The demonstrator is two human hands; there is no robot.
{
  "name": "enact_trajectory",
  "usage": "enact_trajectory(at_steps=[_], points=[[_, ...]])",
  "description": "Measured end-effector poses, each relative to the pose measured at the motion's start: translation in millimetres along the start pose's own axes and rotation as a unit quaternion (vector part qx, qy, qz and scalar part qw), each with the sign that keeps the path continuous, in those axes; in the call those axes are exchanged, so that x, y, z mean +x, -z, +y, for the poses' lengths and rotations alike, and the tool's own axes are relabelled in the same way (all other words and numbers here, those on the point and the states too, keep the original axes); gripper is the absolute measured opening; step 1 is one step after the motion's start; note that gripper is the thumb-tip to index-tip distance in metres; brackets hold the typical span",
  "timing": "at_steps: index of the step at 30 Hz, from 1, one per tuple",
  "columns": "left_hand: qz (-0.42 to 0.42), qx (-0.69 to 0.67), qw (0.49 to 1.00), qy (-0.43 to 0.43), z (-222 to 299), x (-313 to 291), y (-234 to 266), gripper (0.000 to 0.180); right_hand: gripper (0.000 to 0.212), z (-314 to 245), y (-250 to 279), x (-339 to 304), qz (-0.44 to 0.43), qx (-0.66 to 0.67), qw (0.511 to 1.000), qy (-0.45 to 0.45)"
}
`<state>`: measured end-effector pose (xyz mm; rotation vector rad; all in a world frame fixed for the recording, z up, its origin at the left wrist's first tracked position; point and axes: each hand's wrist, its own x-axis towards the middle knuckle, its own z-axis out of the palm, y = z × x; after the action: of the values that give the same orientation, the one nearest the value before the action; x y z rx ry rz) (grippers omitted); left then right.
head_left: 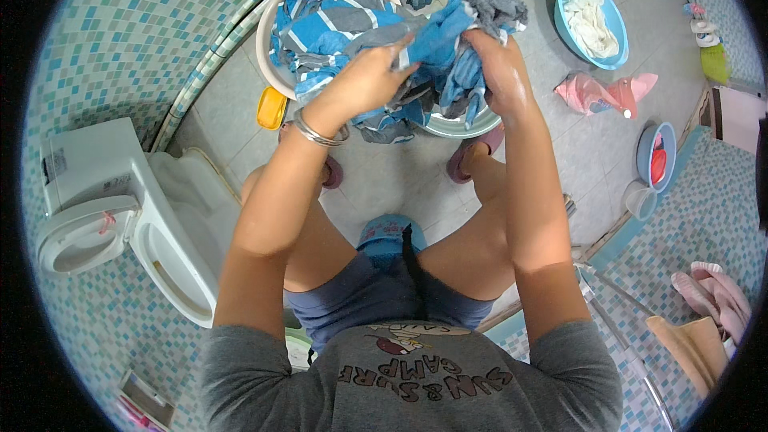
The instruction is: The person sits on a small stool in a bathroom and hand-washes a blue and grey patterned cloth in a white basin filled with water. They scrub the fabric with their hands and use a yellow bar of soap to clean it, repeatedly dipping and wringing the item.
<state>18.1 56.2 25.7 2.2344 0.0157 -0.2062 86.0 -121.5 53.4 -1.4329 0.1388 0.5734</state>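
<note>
A large blue, grey and white striped cloth (436,40) is bunched up between my hands. My left hand (370,86), with a silver bangle on its wrist, grips it from the left. On the other side my right hand (502,80) is closed round a bunched part of the cloth and looks wet. Much of the same patterned fabric lies in a big pale pink basin (266,56) at the far left. Below my hands, folds of the cloth hang over a pale green-white basin (456,130), whose inside is mostly hidden.
A yellow soap box (271,107) lies beside the big basin. To the right are a blue basin (562,22) with white cloth, a pink plastic bag (596,96) and a small blue basin (645,152) with something red. A toilet (172,264) stands at the left.
</note>
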Motion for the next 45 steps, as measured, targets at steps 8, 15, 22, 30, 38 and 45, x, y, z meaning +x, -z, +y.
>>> enact_trajectory(at_steps=[8,15,22,30,38,45], points=[[0.062,-0.289,0.954,0.052,6.5,-3.3,25.3,0.026,0.035,0.9,-11.1,1.6,-0.118,0.237,0.959,-0.100],[0.185,-0.038,0.976,-0.111,45.7,-20.0,-22.2,0.031,0.029,80.9,-25.0,20.1,-0.126,0.396,0.908,-0.062],[0.337,0.006,0.936,-0.096,45.3,-11.8,-25.9,0.030,0.030,82.0,-36.4,16.3,-0.069,0.208,0.976,-0.013],[0.367,-0.115,0.923,0.015,29.7,7.4,16.2,0.026,0.024,53.3,-34.2,8.0,-0.182,0.136,0.972,-0.060],[0.157,-0.036,0.987,-0.024,12.8,-11.1,52.9,0.028,0.030,-18.2,-2.6,-2.6,-0.088,0.079,0.993,-0.002],[0.276,-0.033,0.960,-0.037,9.0,-2.3,62.7,0.021,0.124,1.7,-25.0,-18.4,-0.096,-0.468,0.861,0.172]])
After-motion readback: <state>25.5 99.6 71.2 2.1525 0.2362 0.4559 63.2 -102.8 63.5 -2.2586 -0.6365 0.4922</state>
